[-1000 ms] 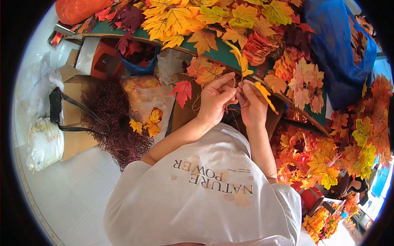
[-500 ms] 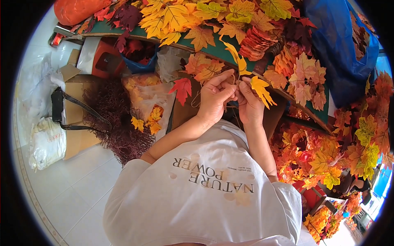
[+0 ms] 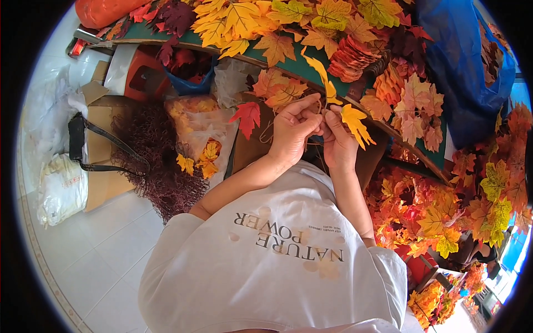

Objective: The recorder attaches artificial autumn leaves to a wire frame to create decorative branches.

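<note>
Yellow leaf (image 3: 355, 123) between right fingers (image 3: 332, 114)

Yellow-orange leaf sprig (image 3: 341, 108), seemingly upright; pinched.

Both hands meet at centre: left hand (image 3: 291, 133) and right hand (image 3: 337, 141), touching, just before the surface (image 3: 288, 65) edge. Leaf sprig (image 3: 355, 123) sits between the fingers, at 1 o'clock from the right hand. Leaf piles (image 3: 261, 19) lie on the surface at 12 o'clock. Large bag (image 3: 463, 66) at 2 o'clock. Leaf heap (image 3: 444, 205) at 4 o'clock, beside the right forearm. Twig bundle (image 3: 161, 161) on the floor at 9 o'clock; cardboard box (image 3: 102, 150) further left; strap bag (image 3: 78, 139) on it.
</note>
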`<state>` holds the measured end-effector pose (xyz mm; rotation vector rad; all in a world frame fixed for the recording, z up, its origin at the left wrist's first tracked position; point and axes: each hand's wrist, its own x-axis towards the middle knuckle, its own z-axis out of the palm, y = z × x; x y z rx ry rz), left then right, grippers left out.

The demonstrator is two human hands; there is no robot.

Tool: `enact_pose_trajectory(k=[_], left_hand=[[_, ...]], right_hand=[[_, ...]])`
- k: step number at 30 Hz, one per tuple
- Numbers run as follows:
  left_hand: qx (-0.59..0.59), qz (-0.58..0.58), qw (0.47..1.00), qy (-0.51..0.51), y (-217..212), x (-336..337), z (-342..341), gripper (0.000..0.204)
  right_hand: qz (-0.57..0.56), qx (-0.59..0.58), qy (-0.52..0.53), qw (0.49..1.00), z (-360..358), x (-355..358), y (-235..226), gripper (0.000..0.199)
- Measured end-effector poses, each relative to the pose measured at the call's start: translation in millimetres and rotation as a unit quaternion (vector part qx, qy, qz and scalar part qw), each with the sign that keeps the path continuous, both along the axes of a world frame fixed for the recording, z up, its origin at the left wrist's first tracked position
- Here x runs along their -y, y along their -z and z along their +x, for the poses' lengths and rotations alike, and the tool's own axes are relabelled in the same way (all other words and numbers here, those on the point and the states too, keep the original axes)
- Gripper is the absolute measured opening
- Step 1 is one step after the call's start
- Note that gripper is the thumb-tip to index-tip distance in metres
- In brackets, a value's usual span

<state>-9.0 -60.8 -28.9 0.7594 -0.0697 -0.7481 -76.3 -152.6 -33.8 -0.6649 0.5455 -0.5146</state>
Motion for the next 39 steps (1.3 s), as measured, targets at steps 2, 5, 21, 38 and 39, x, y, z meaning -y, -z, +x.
enact_pose_trajectory(k=[2,5,21,38,39], left_hand=[[0.009,0.002,1.0,0.001,1,0,0,0.043],[-0.011,0.005,1.0,-0.002,2,1,0,0.042],[0.132,0.078,0.987,0.038,10,-10,6,0.036],[0.228,0.124,0.964,-0.063,18,4,13,0.034],[0.166,0.088,0.981,-0.04,16,4,15,0.036]], right_hand=[[-0.021,-0.004,0.006,1.0,0,0,2,0.019],[-0.043,-0.01,0.012,0.999,-1,-1,9,0.02],[-0.257,-0.062,0.021,0.964,-5,-16,13,0.023],[-0.026,0.047,0.03,0.998,1,-31,30,0.019],[-0.027,0.046,0.029,0.998,1,-30,32,0.019]])
